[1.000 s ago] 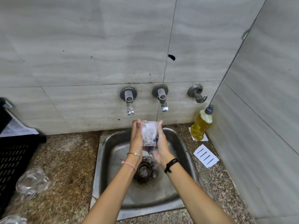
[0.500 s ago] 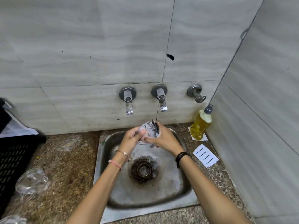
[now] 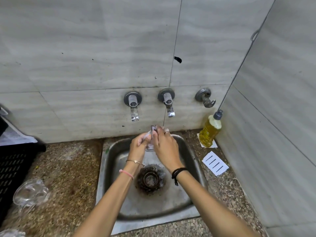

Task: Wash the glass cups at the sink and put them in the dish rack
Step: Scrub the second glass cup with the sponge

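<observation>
A soapy glass cup point(image 3: 149, 146) sits between both hands over the back of the steel sink point(image 3: 101, 177), below the right tap point(image 3: 168, 104). My left hand point(image 3: 138, 144) grips it from the left. My right hand point(image 3: 165, 146) curls over its top and right side, hiding most of it. Something small and greyish pokes out above my right fingers; what it is cannot be told. Another glass cup point(image 3: 30, 192) lies on the counter at the left, beside the black dish rack point(image 3: 13, 165). A third glass point(image 3: 10, 234) shows at the bottom left corner.
A left tap point(image 3: 134, 106) and a valve point(image 3: 205, 98) stick out of the tiled wall. A yellow soap bottle point(image 3: 211, 131) stands in the right corner, with a white card point(image 3: 215, 163) in front of it. The drain point(image 3: 150, 179) is in the sink's middle.
The cup was upright between flat palms; both hands have since closed round it and moved back toward the wall, with my right hand turning over its top.
</observation>
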Demonstrator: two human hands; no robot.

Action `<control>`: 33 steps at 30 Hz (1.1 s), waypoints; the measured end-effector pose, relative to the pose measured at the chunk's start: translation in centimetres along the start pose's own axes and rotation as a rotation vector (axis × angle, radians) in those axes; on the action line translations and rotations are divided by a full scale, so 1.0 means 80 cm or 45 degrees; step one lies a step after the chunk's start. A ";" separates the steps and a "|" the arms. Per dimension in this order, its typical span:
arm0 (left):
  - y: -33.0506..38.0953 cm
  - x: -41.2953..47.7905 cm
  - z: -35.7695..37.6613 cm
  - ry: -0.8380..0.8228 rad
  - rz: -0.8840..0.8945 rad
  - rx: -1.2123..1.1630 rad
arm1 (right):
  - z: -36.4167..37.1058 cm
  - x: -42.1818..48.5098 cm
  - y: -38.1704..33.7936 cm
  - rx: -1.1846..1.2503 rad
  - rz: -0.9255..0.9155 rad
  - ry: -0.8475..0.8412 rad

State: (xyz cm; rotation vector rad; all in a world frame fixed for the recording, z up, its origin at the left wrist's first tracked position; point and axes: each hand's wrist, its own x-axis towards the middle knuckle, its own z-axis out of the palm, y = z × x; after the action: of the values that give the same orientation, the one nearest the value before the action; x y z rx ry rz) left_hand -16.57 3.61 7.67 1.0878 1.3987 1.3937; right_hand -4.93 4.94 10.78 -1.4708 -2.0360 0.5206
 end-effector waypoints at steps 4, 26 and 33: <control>-0.001 -0.004 -0.003 -0.075 0.030 0.043 | -0.008 0.028 0.026 0.690 0.579 -0.317; -0.002 0.003 -0.025 -0.438 -0.056 0.090 | -0.019 0.037 0.038 0.830 0.578 -0.572; -0.013 -0.005 -0.009 -0.292 -0.167 -0.116 | 0.007 0.012 0.011 -0.358 -0.252 -0.152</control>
State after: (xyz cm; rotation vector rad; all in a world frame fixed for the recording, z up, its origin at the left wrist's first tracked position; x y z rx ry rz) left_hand -17.22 3.06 6.66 1.0419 1.2067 1.1873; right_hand -4.88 6.17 10.02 -1.3987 -2.3963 0.2542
